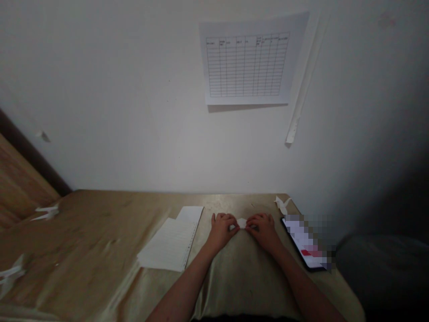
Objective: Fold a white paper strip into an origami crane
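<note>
A small piece of white paper [241, 223] is held between my two hands, low over the cloth-covered table [234, 277]. My left hand [222, 227] pinches its left edge with thumb and fingers. At its right edge, the thumb and fingertips of my right hand [263, 228] are closed on it the same way. The paper looks folded, though its exact shape is too small to make out. Left of my left forearm lies a stack of lined, hole-punched paper sheets [169, 243].
A tablet [306, 248] with a lit screen, partly pixelated, lies along the table's right edge. Behind it is a white paper scrap [281, 205]. A printed table sheet [248, 62] hangs on the wall. Crumpled white strips [47, 211] sit at the far left, by a wooden panel [23, 179].
</note>
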`<state>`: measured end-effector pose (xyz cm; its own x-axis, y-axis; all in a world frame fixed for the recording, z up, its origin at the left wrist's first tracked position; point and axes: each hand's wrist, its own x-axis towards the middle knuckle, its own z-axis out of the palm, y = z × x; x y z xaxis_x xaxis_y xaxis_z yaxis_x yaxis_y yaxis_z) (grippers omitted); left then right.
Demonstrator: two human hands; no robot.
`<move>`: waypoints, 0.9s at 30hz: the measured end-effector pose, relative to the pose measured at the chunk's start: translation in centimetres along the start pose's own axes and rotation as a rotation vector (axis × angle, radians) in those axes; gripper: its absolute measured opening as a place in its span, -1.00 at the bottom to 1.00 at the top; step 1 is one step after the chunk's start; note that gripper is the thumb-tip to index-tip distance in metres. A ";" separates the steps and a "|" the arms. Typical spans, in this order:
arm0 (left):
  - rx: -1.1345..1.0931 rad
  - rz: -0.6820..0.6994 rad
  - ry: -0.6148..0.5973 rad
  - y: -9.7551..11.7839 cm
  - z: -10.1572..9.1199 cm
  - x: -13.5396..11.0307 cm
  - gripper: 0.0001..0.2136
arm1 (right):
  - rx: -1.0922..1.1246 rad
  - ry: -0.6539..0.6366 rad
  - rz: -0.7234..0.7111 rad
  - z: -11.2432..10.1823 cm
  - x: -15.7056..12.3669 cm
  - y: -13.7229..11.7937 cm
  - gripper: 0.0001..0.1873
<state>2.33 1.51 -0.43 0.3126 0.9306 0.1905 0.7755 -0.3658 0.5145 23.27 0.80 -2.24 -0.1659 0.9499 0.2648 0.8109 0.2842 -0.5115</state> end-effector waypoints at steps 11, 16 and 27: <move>0.009 -0.043 0.020 0.2 0.1 0.3 -0.94 | -0.034 0.043 0.071 0.8 0.1 -0.4 -0.86; 0.030 -0.040 0.026 0.5 0.1 0.3 -0.92 | -0.027 0.056 0.089 1.1 0.0 -0.6 -0.87; 0.035 -0.047 0.037 0.6 0.3 0.3 -0.92 | -0.009 0.076 0.123 1.3 0.1 -1.1 -0.88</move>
<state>3.09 1.55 -0.33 0.2552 0.9465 0.1977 0.8077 -0.3211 0.4944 21.67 0.75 -2.74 -0.0220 0.9648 0.2621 0.8275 0.1647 -0.5368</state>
